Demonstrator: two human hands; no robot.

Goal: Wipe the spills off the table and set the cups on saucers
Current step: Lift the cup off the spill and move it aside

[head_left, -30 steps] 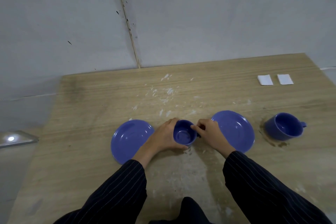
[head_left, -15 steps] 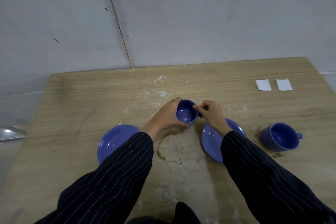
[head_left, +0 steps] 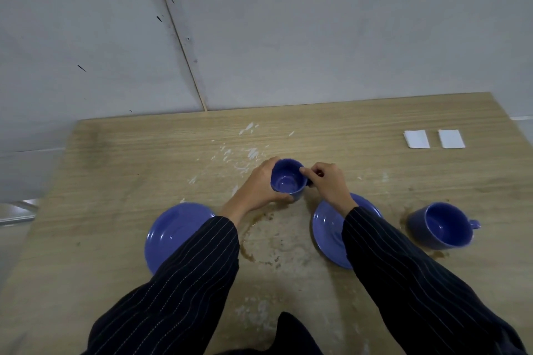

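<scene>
A blue cup [head_left: 286, 181] is held between both hands above the wooden table [head_left: 129, 170], past the two saucers. My left hand [head_left: 258, 186] wraps its left side and my right hand [head_left: 327, 181] pinches its rim and handle side. Below where the cup was, a brown ring-shaped spill [head_left: 259, 236] lies between the left blue saucer [head_left: 173, 232] and the right blue saucer [head_left: 328, 225], both partly hidden by my sleeves. A second blue cup [head_left: 441, 225] stands on the table at the right, in a small brown spill [head_left: 403, 215].
Two folded white napkins [head_left: 416, 139] [head_left: 451, 138] lie at the far right of the table. White flecks [head_left: 248, 153] are scattered beyond the held cup. A grey wall rises behind the table's far edge.
Both hands have carried the cup from between the saucers toward the far side, and it has uncovered the brown ring spill. The other cup and saucers have not moved.
</scene>
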